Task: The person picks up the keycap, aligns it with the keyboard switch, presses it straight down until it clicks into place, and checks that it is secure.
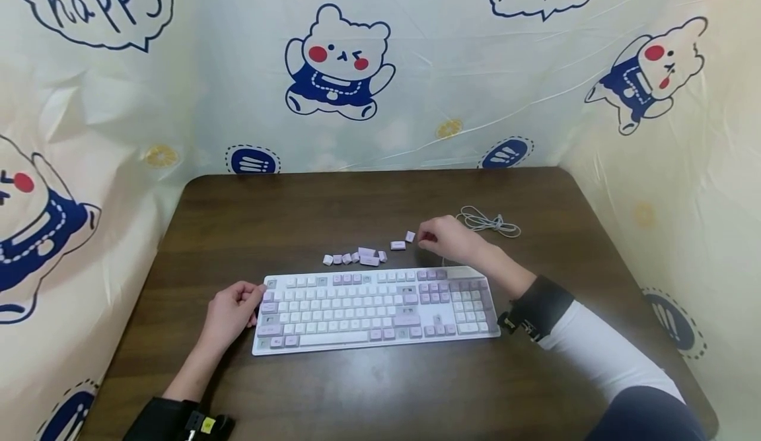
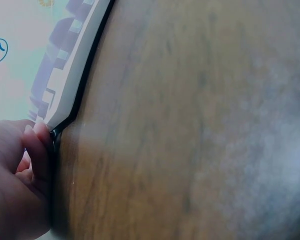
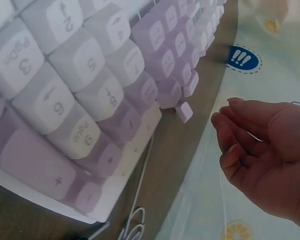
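Note:
A white and lilac computer keyboard (image 1: 357, 312) lies on the table, its number pad close up in the right wrist view. My left hand (image 1: 233, 309) pinches its far left corner between thumb and fingers, and the left wrist view shows the fingertips at that corner. Behind the keyboard, my right hand (image 1: 450, 237) hovers with fingers loosely bent. Nothing shows between its fingertips in the right wrist view. Just left of it lie a small lilac keycap (image 1: 410, 236) and a wider keycap (image 1: 398, 245).
Several loose white and lilac keycaps (image 1: 368, 261) lie in a row behind the keyboard. A coiled pale cable (image 1: 490, 222) rests beyond my right hand. The dark wooden table (image 1: 380, 388) is walled by a printed curtain (image 1: 416, 65).

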The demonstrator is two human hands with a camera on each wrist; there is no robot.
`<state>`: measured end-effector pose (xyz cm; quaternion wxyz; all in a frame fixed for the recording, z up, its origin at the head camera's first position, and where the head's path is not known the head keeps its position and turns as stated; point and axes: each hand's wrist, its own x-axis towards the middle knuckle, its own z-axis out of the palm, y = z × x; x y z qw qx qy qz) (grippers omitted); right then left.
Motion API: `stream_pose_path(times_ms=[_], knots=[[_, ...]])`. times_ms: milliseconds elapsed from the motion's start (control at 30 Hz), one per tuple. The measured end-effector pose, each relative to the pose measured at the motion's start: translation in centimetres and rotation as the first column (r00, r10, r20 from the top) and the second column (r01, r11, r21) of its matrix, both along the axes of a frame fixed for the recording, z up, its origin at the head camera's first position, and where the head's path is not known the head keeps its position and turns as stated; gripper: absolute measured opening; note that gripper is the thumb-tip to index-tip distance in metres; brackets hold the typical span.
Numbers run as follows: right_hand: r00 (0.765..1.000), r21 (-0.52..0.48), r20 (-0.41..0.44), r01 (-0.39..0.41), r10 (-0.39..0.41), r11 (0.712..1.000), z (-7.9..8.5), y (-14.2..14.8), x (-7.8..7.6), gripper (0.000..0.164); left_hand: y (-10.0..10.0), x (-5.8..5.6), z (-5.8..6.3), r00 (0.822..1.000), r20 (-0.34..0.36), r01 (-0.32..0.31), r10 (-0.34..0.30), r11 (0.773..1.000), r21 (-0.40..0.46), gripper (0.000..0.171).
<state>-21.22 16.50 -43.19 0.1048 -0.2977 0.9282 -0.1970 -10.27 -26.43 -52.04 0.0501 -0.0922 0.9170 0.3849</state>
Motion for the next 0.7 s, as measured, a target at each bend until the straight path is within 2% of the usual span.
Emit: stream_pose_path(times_ms=[200, 500, 700], knots=[[0.999, 0.005, 0.034, 0.036, -0.036, 0.999, -0.6, 0.3, -0.1, 0.015, 0.1, 0.1, 0.0, 1.0, -0.006, 0.002, -0.002, 1.0, -0.001, 0.044], [0.998, 0.037, 0.016, 0.054, -0.054, 0.998, -1.6, 0.4, -0.4, 0.01, 0.1, 0.1, 0.3, 1.0, 0.011, -0.009, 0.009, 1.0, 0.022, 0.047], [0.998, 0.067, 0.045, 0.048, -0.052, 0.997, -2.0, 0.2, -0.4, 0.013, 0.2, 0.1, 0.5, 1.0, 0.012, -0.006, 0.006, 1.0, 0.023, 0.048]])
